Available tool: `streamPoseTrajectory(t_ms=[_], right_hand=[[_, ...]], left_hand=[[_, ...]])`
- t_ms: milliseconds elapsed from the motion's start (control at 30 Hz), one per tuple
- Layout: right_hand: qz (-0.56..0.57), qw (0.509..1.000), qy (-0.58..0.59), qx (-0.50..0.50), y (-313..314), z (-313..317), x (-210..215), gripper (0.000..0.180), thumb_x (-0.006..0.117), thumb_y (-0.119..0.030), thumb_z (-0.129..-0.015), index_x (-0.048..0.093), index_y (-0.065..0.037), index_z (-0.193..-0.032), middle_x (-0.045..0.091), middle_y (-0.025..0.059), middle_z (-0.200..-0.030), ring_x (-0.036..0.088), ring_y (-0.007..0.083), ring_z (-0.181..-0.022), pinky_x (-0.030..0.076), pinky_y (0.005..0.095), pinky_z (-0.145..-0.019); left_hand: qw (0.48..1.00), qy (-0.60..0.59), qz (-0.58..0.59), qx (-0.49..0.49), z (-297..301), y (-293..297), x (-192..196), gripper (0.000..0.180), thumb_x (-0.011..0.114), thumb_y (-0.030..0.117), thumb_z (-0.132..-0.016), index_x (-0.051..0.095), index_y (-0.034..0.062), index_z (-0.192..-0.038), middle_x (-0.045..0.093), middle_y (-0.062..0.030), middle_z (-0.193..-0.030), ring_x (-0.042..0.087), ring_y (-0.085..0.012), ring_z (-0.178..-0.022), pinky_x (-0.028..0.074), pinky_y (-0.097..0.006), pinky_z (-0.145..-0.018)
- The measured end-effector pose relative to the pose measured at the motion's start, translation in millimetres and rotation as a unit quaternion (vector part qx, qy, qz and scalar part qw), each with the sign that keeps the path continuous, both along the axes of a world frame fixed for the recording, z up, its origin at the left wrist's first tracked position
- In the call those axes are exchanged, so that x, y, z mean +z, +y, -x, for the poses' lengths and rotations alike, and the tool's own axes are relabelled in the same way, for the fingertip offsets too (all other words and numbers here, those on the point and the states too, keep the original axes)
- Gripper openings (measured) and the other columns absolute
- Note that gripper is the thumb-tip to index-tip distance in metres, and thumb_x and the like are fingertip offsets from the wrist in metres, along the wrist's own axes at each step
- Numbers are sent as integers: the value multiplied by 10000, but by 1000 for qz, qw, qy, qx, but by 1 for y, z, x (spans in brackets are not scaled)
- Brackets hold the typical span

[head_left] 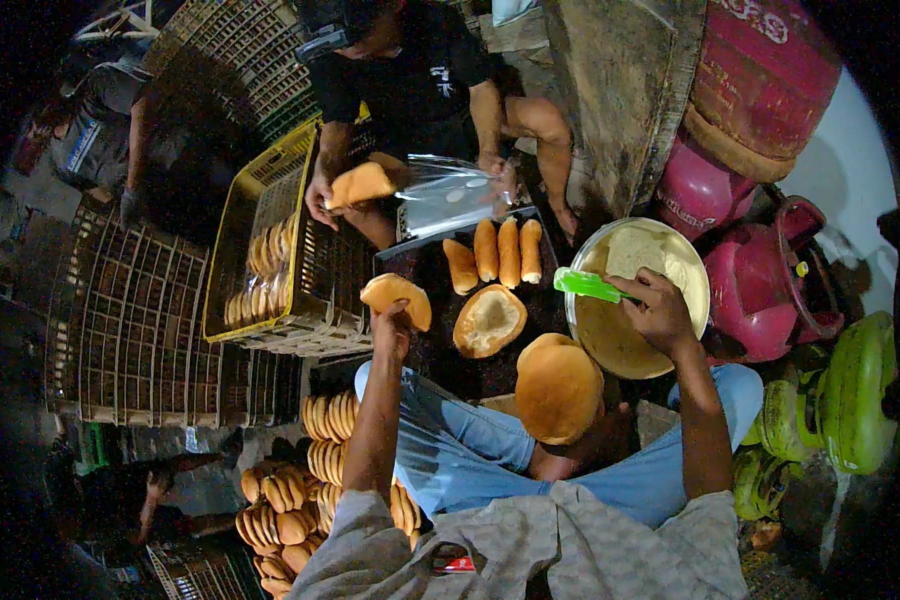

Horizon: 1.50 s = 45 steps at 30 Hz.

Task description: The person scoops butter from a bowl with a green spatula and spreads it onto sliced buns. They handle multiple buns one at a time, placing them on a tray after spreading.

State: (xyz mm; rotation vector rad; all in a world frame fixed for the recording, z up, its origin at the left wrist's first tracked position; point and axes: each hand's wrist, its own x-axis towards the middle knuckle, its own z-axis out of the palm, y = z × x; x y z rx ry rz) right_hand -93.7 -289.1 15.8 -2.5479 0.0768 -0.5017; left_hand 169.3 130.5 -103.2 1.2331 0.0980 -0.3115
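My left hand (390,330) is closed on a flat, golden-brown bread bun (402,292) at the left edge of a dark tray (425,350). In my right hand (660,310) is a bright green spatula (587,285), its blade over the near-left part of a round metal bowl (703,325). Pale cream (642,250) lies heaped at the far side of the bowl. On the tray, between my hands, lies a bread piece (490,320) with its pale inside facing up. Several long bread rolls (509,252) are lined up behind it. Round buns (558,385) are stacked close to my legs.
Across the tray a person holds bread (362,186) and a clear plastic bag (455,195). A yellow crate (288,300) with packed bread stands at left, near brown crates (130,310). Many buns (285,490) pile beside my left leg. Pink (755,290) and green gas cylinders (855,390) stand at right.
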Motion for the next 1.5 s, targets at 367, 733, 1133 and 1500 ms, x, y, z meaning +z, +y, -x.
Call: streamPoseTrajectory(t_ms=[367,733,1133,1500], right_hand=[[51,998,-28,15,-12,2,-16,386,668,-149,-852,703,-179,-1235,646,150,-929,646,352,-927,522,469,-833],[-14,992,122,-41,-45,11,-25,334,674,-232,-872,705,-159,-1196,677,195,-1142,644,383,-1048,525,464,-911],[-14,928,350,-127,-38,15,-165,342,576,-206,-859,713,3,-1092,712,250,-1031,704,416,-929,553,502,-791],[123,884,450,36,-4,-11,-202,198,639,-107,-723,752,-2,-849,714,240,-875,714,398,-810,561,504,-702]], left_hand=[[283,-325,-833,-346,-34,-71,-51,741,732,412,-806,491,179,-1466,587,-113,-1401,624,-317,-1200,474,-514,-1010],[445,-508,-731,-96,-17,-103,-22,579,670,430,-865,532,-24,-1198,627,-202,-1002,652,-394,-889,545,-487,-724],[586,-361,-696,-203,94,-161,-34,632,766,397,-777,565,-44,-1183,633,-239,-1152,628,-414,-1076,513,-516,-899],[998,8,41,-38,102,-92,26,424,383,70,-937,524,1,-1330,570,-202,-1337,558,-306,-1262,492,-422,-1018]])
